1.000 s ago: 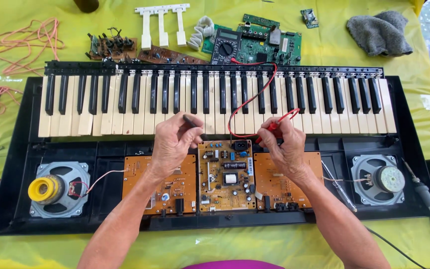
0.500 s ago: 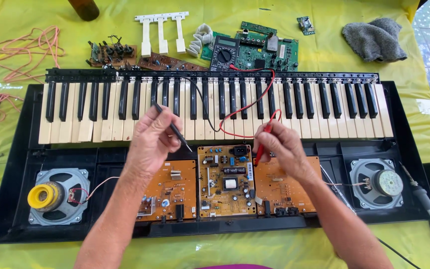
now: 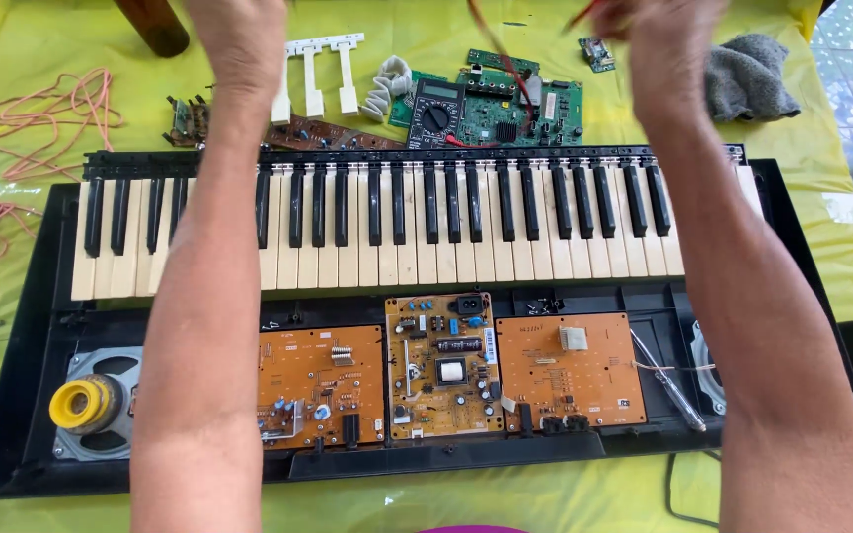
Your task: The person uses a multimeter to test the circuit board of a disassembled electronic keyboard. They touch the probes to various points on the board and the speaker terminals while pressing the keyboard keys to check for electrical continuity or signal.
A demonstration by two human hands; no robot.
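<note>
Both forearms reach far past the opened keyboard [image 3: 426, 222], and the top edge of the view cuts off most of each hand. Only the wrist and heel of the left hand [image 3: 234, 20] show, so whether it is spread or clenched cannot be told. The right hand [image 3: 659, 20] is blurred; it seems pinched on a red probe lead [image 3: 491, 44], though its fingers are hidden. That lead trails down to the multimeter [image 3: 436, 109] lying just beyond the keyboard's black keys, on a green circuit board [image 3: 535, 109].
</note>
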